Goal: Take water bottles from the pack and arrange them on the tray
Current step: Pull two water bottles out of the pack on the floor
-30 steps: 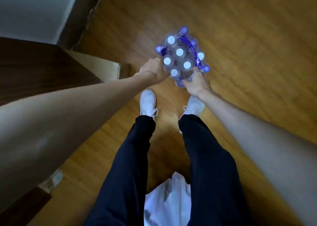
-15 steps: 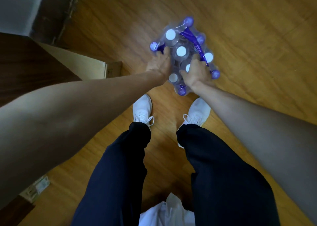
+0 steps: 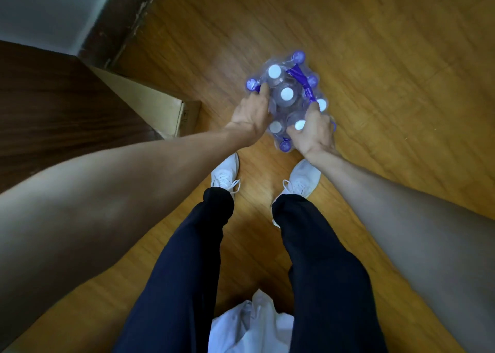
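A white plastic bag (image 3: 251,323) is lying on the wood floor (image 3: 375,44) at 6 o'clock, between two legs in dark trousers (image 3: 187,259). Just past them, two white shoes (image 3: 225,174) are standing on the floor. Above the shoes, toward 12 o'clock, a pack of water bottles (image 3: 288,98) in clear wrap is being gripped from both sides. The left hand (image 3: 251,115) is being pressed on the pack's 9 o'clock side, fingers curled over the wrap. The right hand (image 3: 314,134) is being closed over the 5 o'clock corner, with a white cap (image 3: 300,124) under its thumb. A purple strap (image 3: 302,80) is running across the top. At 9 o'clock, a cardboard box (image 3: 160,108) is leaning by dark wood furniture (image 3: 53,106).
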